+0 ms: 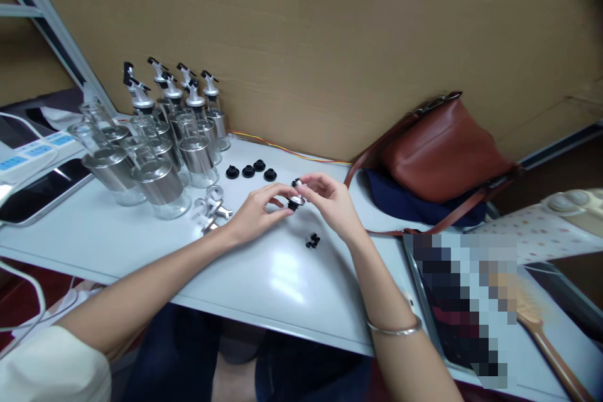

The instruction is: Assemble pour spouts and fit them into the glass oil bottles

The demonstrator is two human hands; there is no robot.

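Above the middle of the table, both hands meet at a bottle pourer top [296, 201] with a silver collar and a black ribbed stopper underneath. My left hand [257, 213] is closed around its lower part, thumb below and fingers above. My right hand [332, 201] pinches its upper end, so part of the spout is hidden. Below them lie several small black caps [313, 240]. Farther back, several black ribbed stoppers [248, 171] lie in a loose group. Silver pourer spouts [211, 210] are piled left of my left hand.
Glass bottles with steel sleeves [160, 185] crowd the left, several with pourers fitted. A phone [51, 188] and power strip [35, 154] lie beyond. On the right are a brown leather bag [443, 151], a pixelated tablet-like item [452, 308] and a wooden brush [537, 326]. Cardboard [301, 63] stands behind.
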